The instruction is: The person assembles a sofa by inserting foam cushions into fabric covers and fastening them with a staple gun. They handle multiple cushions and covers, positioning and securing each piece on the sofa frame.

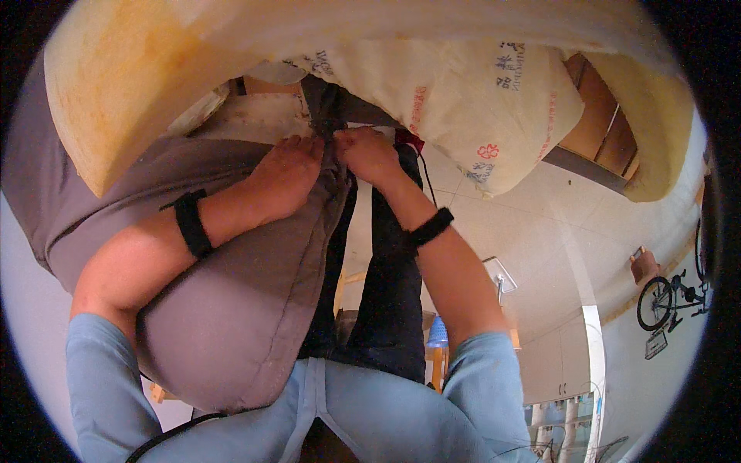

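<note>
Up close, the left hand and right hand meet, fingers pinched narrow on the edge of the grey fabric cover, which drapes over the lap beneath the yellow foam cushion.

Counted: two hands, two black wristbands, one grey cover, one yellow foam cushion, one bicycle.

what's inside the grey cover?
Yellow foam cushion sticks out of the grey cover at the top. Both hands, left hand and right hand, pinch the cover's edge. How far the foam reaches inside is hidden.
</note>
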{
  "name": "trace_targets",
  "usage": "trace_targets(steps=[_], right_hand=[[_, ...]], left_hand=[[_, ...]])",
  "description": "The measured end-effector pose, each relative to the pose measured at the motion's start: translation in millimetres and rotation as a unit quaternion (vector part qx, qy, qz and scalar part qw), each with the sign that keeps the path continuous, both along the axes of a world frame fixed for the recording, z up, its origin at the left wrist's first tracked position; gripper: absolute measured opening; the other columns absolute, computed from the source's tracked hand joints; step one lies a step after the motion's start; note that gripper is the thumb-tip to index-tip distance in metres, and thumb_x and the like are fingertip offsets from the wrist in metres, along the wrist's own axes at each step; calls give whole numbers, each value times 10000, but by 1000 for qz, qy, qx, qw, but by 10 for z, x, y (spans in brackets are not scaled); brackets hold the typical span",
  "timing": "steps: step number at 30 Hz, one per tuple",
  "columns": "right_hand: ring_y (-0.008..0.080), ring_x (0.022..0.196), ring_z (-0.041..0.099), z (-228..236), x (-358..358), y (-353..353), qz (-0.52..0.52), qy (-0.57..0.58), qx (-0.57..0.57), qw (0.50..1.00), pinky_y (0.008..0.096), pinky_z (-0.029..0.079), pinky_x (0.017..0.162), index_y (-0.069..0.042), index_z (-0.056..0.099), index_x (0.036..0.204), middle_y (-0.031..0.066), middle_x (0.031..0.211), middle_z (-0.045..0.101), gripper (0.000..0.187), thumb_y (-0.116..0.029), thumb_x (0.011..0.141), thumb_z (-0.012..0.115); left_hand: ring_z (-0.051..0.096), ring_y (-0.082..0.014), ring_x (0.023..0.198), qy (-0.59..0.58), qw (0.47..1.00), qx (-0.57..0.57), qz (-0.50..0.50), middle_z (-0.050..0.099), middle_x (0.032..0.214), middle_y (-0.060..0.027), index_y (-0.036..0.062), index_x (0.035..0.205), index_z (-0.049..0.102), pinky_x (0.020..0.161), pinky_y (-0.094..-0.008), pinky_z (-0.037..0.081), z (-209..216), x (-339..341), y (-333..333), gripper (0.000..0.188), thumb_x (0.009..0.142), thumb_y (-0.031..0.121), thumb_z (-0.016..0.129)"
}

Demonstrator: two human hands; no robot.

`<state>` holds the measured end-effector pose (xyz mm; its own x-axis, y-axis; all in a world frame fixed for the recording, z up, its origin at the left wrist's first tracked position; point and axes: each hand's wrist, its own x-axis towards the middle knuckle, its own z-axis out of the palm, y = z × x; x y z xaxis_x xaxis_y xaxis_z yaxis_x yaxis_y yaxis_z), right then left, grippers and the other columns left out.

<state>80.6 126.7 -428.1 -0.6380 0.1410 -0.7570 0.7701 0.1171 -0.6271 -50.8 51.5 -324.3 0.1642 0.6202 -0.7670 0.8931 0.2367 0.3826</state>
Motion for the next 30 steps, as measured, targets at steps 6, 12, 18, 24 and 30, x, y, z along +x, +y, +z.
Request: trace_targets(steps=[6, 12, 18, 24, 30], right_hand=[[347, 1005, 569, -240, 101, -244, -203, -56, -35, 977, 402, 455, 858, 26, 592, 1073, 208, 1099, 596, 563, -485, 851, 513], [235, 896, 590, -714, 74, -687, -424, -12, -225, 877, 330, 455, 803, 69, 555, 1116, 147, 1045, 624, 440, -275, 847, 611], [246, 857, 609, -475, 97, -1030, -420, 12, 8, 907, 335, 463, 754, 33, 585, 1083, 166, 969, 645, 373, -270, 865, 592], [392, 943, 590, -311, 230, -596, -293, -21, 5, 956, 437, 480, 816, -6, 568, 1099, 255, 1103, 575, 485, -427, 861, 540], [349, 933, 582, -62, 130, -215, -158, 80, 212, 961, 427, 472, 790, -42, 569, 1007, 174, 997, 607, 343, -347, 852, 563]], left_hand=[[508, -403, 1021, 3, 1000, -21, 10, 529, 1097, -277, -99, 1224, 392, 916, -441, 414, 94, -6, 55, 600, 641, -44, 525], [537, -394, 1002, 46, 987, 8, 155, 541, 1071, -265, -96, 1175, 442, 873, -433, 438, -261, -53, -73, 478, 795, 170, 556], [560, -255, 961, -49, 852, -292, 433, 587, 1061, -182, -41, 1080, 571, 812, -331, 451, -999, -426, -61, 571, 774, 436, 645], [556, -334, 971, -11, 946, -211, 247, 586, 1058, -224, -29, 1068, 582, 859, -382, 446, -1003, -288, -165, 374, 866, 276, 506], [541, -441, 918, 19, 986, -11, 164, 570, 971, -285, -72, 931, 558, 823, -478, 434, -876, -251, -389, 358, 875, 268, 462]])
